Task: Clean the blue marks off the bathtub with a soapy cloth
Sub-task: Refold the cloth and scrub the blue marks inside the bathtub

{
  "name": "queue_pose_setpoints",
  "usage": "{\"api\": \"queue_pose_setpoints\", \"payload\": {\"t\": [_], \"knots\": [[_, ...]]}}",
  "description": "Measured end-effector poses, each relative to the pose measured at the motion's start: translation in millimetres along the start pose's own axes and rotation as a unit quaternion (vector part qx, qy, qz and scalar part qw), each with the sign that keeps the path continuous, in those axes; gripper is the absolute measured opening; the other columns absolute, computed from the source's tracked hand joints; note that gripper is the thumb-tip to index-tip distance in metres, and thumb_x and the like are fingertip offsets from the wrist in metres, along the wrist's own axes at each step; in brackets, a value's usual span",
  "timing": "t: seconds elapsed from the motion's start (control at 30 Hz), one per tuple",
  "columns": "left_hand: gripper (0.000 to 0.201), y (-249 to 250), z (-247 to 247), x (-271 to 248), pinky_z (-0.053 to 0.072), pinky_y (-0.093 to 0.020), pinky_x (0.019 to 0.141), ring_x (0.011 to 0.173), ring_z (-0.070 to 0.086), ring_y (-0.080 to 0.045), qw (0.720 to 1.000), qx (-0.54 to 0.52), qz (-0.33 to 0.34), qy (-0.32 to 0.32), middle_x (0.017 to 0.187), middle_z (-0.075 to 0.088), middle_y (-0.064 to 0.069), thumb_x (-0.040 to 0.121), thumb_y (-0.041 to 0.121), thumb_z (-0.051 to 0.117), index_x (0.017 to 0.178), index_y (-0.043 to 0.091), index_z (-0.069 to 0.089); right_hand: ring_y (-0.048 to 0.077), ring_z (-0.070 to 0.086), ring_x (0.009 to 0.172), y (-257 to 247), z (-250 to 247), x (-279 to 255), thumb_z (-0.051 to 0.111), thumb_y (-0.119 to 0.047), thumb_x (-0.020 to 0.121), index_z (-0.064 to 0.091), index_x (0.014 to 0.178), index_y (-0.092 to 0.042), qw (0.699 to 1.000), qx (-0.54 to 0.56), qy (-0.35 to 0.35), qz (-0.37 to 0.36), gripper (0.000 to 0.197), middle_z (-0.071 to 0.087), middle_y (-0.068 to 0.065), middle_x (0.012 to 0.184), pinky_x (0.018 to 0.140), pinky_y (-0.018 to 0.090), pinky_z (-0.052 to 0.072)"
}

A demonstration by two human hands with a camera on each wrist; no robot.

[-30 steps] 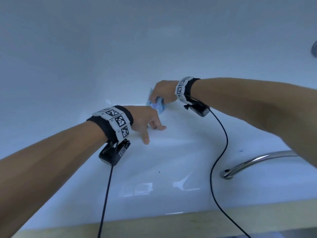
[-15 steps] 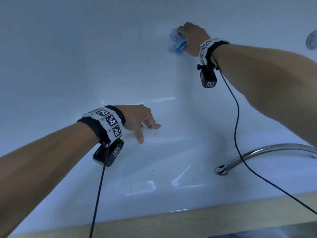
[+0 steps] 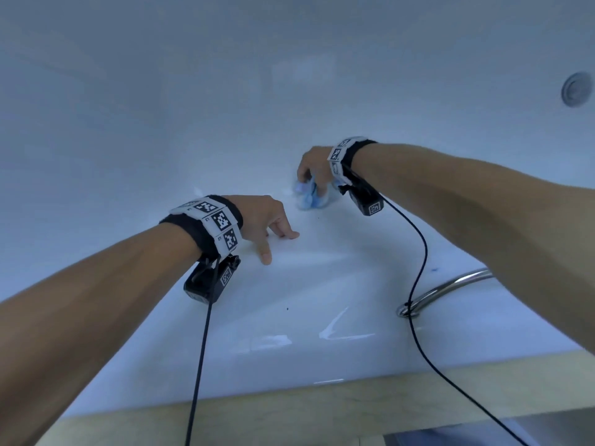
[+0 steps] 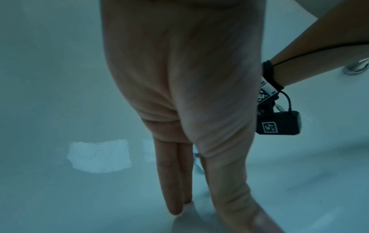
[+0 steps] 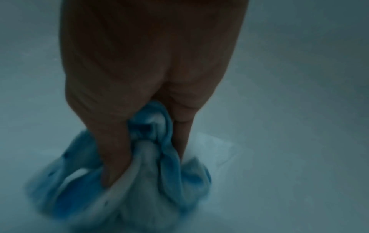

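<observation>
Inside the white bathtub (image 3: 161,130) my right hand (image 3: 312,170) grips a bunched blue and white cloth (image 3: 309,196) and presses it against the tub where the far wall curves into the floor. The right wrist view shows the cloth (image 5: 139,181) wadded between thumb and fingers, blurred. My left hand (image 3: 270,226) is open, its straight fingertips (image 4: 175,209) planted on the tub floor just left of the cloth. A small blue mark (image 3: 434,270) shows on the near slope by the right forearm.
A chrome grab handle (image 3: 450,289) is fixed to the near slope at the right. A round chrome fitting (image 3: 576,89) sits high on the far wall. The tan tub surround (image 3: 322,410) runs along the bottom. Black camera cables hang from both wrists.
My right hand has swept the cloth from high on the far wall back down to the base of the wall, near the left hand. The left hand has stayed planted.
</observation>
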State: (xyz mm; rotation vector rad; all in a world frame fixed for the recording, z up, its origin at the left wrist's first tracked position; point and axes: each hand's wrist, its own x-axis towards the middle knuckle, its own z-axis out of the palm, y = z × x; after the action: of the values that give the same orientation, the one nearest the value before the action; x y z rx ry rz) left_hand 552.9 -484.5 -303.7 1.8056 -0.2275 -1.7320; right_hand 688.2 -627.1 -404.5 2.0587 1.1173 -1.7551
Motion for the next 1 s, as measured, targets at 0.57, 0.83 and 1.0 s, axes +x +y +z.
{"api": "queue_pose_setpoints", "payload": {"t": [0.57,0.83,1.0], "knots": [[0.022,4.7,54.9,-152.2,0.043,-0.028,0.058,0.052,0.045,-0.020,0.960,0.064,-0.225,0.154,0.070,0.053,-0.009,0.096,0.015,0.047,0.074,0.013,0.051,0.018,0.057,0.071,-108.1,10.0,-165.6,0.075,-0.040,0.070,0.069,0.071,-0.034,0.986,0.149,-0.043,-0.055,0.009,0.062,-0.009,0.070,0.063,0.027,0.047],[0.036,18.8,87.7,-202.8,0.044,-0.042,0.102,0.122,0.052,-0.031,0.943,0.048,-0.215,0.249,0.135,0.056,-0.012,0.100,0.012,0.038,0.132,0.007,0.055,0.008,0.054,0.069,-183.5,34.0,-252.4,0.072,-0.035,0.080,0.057,0.078,-0.031,0.975,0.141,0.084,-0.153,0.016,0.059,-0.012,0.079,0.059,0.025,0.037],[0.035,46.4,82.4,-199.6,0.045,-0.042,0.097,0.116,0.055,-0.035,0.926,0.020,-0.195,0.324,0.129,0.059,-0.018,0.098,0.009,0.039,0.129,0.005,0.055,0.024,0.057,0.080,-180.1,57.9,-279.7,0.066,-0.032,0.084,0.058,0.101,-0.017,0.968,0.041,0.151,-0.194,0.023,0.052,0.000,0.099,0.069,0.034,0.045]]}}
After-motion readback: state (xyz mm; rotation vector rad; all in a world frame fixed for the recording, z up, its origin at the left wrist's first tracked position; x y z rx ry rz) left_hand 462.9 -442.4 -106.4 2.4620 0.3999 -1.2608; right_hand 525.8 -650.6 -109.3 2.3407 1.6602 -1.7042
